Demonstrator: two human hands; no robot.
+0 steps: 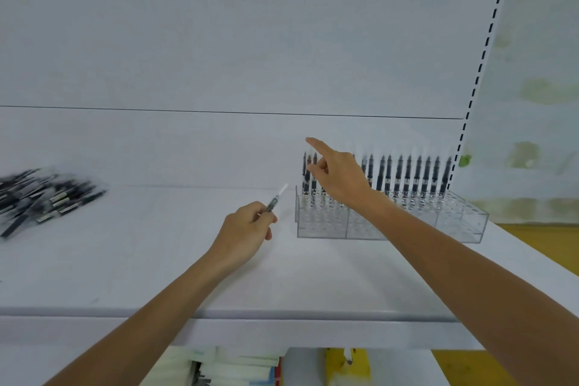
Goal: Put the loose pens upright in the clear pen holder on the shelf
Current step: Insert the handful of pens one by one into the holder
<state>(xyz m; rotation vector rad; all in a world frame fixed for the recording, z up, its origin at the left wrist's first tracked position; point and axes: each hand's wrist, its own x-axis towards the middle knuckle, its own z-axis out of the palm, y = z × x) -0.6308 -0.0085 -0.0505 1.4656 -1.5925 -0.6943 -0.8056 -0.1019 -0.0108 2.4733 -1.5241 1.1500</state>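
Insertion step: right hand (340,177), forefinger straight, reaches among upright black pens (407,175) in the clear acrylic pen holder (463,222) on the white shelf (156,260); whether its fingers pinch one, I cannot tell. Left hand (247,229) grips a clear-capped black pen (277,197) just beside the holder, probably the next to go in, turned upright over a free hole.

I see the holder (454,222) as clear glossy plastic, the shelf (156,260) as smooth matt white, the pens (407,175) as dark plastic, one pen (273,201) clear-barrelled.
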